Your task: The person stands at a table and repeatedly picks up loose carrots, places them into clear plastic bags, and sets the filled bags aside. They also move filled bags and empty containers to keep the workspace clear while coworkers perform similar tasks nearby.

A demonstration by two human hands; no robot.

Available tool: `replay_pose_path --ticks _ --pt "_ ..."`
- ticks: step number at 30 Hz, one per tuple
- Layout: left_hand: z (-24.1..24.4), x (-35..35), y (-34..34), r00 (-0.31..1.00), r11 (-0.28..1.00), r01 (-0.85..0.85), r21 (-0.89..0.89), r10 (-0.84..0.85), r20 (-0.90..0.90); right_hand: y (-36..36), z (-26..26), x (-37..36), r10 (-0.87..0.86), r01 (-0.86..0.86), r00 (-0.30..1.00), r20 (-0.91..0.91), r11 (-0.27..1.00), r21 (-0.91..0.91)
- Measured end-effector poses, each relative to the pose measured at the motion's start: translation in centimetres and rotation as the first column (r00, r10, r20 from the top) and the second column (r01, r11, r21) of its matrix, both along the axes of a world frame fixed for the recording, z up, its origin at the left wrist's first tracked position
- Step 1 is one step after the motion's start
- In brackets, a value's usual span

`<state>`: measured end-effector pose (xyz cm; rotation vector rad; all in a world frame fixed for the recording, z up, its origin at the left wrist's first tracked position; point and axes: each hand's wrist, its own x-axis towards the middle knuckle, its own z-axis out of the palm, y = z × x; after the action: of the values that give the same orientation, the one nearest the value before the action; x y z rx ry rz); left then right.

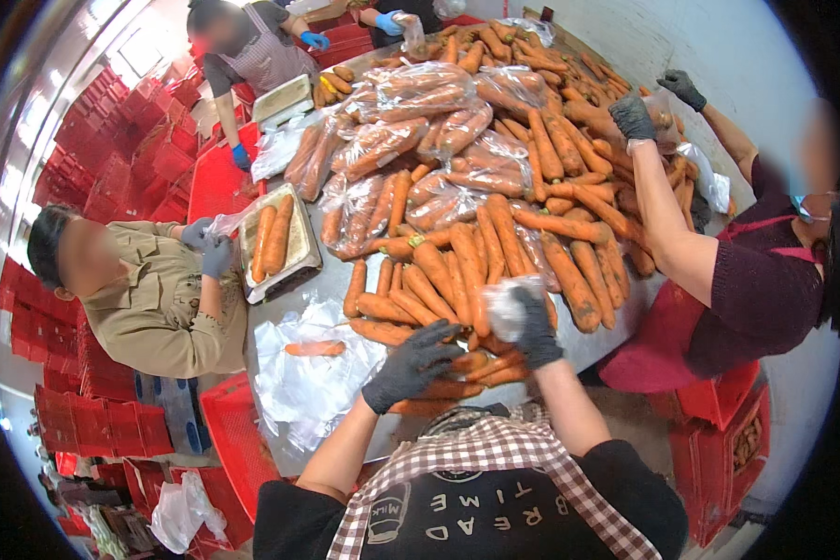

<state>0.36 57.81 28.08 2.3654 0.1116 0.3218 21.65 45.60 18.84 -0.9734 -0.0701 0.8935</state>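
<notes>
My right hand (537, 332), in a black glove, grips a crumpled clear plastic bag (509, 313), slightly blurred, above the near carrots. To its left, my left hand (414, 365), also black-gloved, is spread over the near edge of the heap; no object shows in its fingers. Whether it touches the carrots beneath is unclear. Loose carrots (434, 276) lie in front of both hands, and more carrots (493, 371) lie between my wrists. Left of my left hand, a stack of clear plastic bags (308, 392) lies on the metal table (269, 315) with one small carrot (315, 348) on top.
Bagged carrots (420, 94) are piled mid-table. At left, a person in grey gloves (213, 252) holds a bag beside a scale (301, 245) bearing two carrots. A co-worker's black-gloved hand (633, 119) reaches in from the right. Red crates (234, 420) stand by the table.
</notes>
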Motion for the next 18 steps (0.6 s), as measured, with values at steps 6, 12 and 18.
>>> replay_pose_path --ticks 6,12,18 --pt "-10.0 0.7 15.6 0.740 0.610 -0.651 -0.451 0.644 -0.197 -5.3 2.2 4.6 -0.089 0.107 0.985 0.151 0.987 -0.121" --pt "-12.5 7.4 27.3 0.524 0.540 -0.838 -0.071 0.835 0.169 -5.3 -0.7 2.0 -0.086 0.115 0.977 0.197 0.984 -0.138" --pt "-21.3 11.6 35.4 0.327 0.287 -0.878 -0.382 0.944 -0.044 -2.3 3.3 0.5 0.069 -0.071 0.997 -0.018 0.985 -0.155"
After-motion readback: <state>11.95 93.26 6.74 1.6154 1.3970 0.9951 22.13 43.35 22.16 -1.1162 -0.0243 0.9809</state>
